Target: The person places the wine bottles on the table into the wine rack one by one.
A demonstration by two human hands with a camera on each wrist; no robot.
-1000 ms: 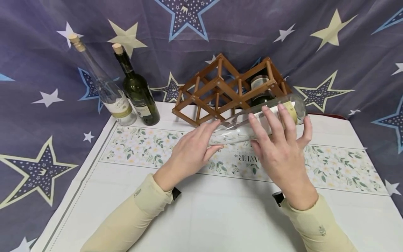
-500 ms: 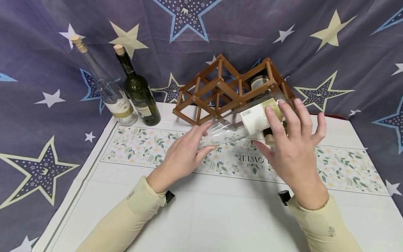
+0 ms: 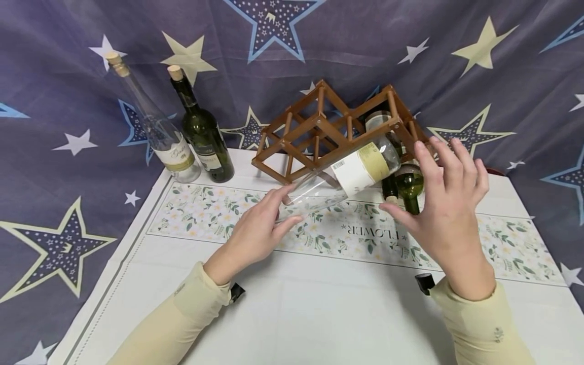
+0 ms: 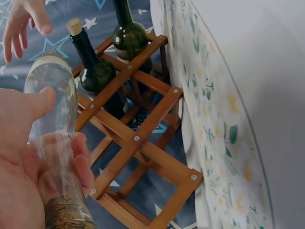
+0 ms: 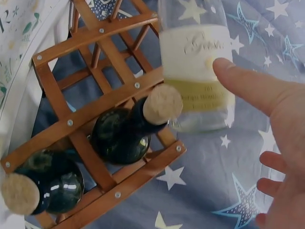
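The left hand (image 3: 253,223) is clamped round the narrow end of a clear bottle (image 3: 358,175) that slants away from it toward the right hand (image 3: 449,218), whose fingers are spread, holding nothing, just beside the base. This looks like orienting the bottle, and the next move seems to call for a steadied base; the wooden rack's (image 3: 319,120) edges and green bottles (image 4: 98,78) crowd just beyond the hands, with easier room over the tabletop (image 3: 337,309) on their near side.

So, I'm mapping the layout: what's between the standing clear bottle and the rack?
In the head view, a corked green bottle, nearer the standing clear bottle than the wooden rack.
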